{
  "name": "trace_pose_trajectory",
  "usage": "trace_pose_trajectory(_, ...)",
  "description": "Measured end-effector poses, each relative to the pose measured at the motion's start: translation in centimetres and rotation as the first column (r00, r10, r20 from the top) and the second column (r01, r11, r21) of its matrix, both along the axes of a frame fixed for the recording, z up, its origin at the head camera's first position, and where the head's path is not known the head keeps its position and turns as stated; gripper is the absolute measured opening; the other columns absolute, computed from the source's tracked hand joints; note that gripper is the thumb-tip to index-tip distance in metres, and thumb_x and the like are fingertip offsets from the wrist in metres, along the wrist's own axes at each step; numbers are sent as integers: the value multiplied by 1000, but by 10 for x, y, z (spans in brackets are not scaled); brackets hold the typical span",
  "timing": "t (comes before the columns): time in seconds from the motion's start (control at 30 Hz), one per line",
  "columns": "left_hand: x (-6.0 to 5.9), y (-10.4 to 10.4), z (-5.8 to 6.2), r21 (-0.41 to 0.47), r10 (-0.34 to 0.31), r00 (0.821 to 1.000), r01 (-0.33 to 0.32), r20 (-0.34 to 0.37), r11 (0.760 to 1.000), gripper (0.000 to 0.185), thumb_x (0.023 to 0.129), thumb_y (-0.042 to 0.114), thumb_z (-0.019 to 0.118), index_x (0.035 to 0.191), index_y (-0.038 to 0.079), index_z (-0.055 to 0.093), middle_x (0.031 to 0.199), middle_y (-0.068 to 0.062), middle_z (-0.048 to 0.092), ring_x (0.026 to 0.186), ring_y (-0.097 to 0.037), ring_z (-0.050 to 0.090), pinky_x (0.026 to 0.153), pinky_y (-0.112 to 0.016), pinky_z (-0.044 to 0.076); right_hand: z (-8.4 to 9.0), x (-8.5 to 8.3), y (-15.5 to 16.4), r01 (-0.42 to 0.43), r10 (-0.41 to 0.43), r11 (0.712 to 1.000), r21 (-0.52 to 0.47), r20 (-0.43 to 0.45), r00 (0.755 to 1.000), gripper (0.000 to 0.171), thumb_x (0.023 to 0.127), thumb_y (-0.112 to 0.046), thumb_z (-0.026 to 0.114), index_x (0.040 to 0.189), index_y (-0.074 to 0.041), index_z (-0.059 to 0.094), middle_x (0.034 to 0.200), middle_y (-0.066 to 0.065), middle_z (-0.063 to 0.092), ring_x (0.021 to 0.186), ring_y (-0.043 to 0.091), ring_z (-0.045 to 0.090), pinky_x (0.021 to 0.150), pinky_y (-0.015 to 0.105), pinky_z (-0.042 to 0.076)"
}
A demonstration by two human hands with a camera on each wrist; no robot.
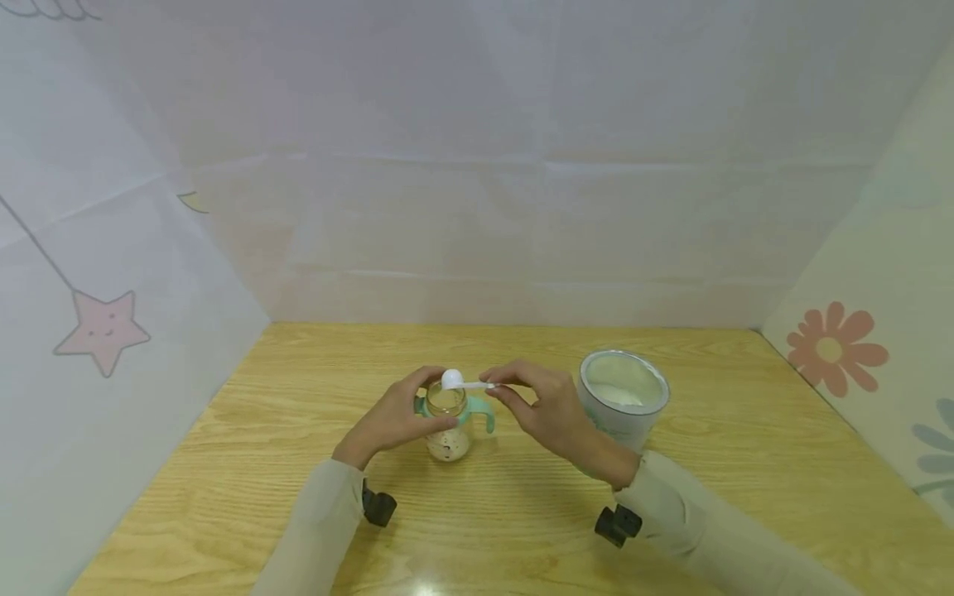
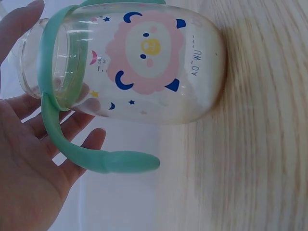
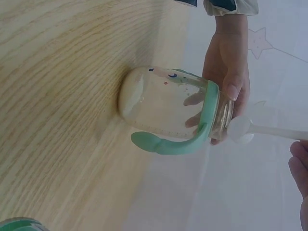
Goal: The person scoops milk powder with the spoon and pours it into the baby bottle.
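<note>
- Wooden table (image 1: 261, 463), with clear green-handled baby bottle (image 1: 449, 426) standing mid-table, gripped near its neck by left hand (image 1: 391, 420).
- Held small white plastic scoop (image 1: 456, 381) over bottle mouth, pinched in right hand (image 1: 547, 407).
- Stood open white powder tin (image 1: 623, 397) just right.

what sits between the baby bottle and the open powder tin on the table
In the head view, the right hand pinching the white scoop fills the stretch between the baby bottle and the tin; no other object lies there.
</note>
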State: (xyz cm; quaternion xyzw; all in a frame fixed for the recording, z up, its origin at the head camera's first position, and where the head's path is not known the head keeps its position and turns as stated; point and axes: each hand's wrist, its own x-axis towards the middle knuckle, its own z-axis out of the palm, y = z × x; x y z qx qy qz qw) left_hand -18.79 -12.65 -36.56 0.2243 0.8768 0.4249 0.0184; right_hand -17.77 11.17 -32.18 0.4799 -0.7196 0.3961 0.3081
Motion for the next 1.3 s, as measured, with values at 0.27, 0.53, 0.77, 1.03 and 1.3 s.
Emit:
trace_pose_trajectory(0.27, -5, 4, 4, -11, -41, 999, 41, -11, 999, 69, 85, 32, 73, 141, 7, 41, 137, -11, 51, 119, -31, 52, 97, -51, 45, 5, -2, 6, 3, -3, 1000, -22, -10, 1000, 22, 74, 13, 72, 91, 0, 66, 90, 14, 72, 76, 22, 71, 68, 18, 55)
trace_pose_trajectory(0.53, -10, 10, 11, -58, -58, 997, 55, -44, 997, 70, 85, 34, 73, 141, 6, 41, 135, -12, 52, 124, -32, 48, 100, -53, 43, 11, -1, 16, 57, -57, 998, -31, 0, 998, 23, 72, 15, 72, 89, 1, 66, 89, 14, 72, 76, 23, 71, 69, 19, 56)
trace_pose_trajectory(0.77, -14, 17, 17, -102, -78, 995, 72, -58, 992, 70, 85, 33, 72, 141, 5, 40, 135, -13, 51, 122, -33, 49, 100, -53, 42, 14, -1, 30, 117, -117, 993, -10, 1, 993, 24, 72, 13, 73, 91, 0, 66, 87, 11, 73, 73, 20, 71, 65, 16, 54)
trace_pose_trajectory(1.03, -18, 25, 23, -165, -93, 993, 80, -72, 983, 71, 86, 37, 70, 142, 5, 40, 134, -13, 52, 120, -29, 51, 99, -48, 44, 20, -4, 47, 164, -165, 986, -10, -77, 983, 30, 66, 15, 76, 90, 1, 66, 85, 10, 73, 71, 19, 71, 66, 19, 55)
trace_pose_trajectory(1.3, -20, 36, 30, -200, -95, 993, 81, -63, 976, 71, 85, 35, 71, 142, 6, 40, 135, -10, 51, 122, -30, 50, 98, -46, 45, 23, -3, 59, 172, -172, 985, -13, -82, 982, 33, 65, 18, 75, 92, 3, 66, 88, 12, 73, 73, 23, 71, 69, 18, 55)
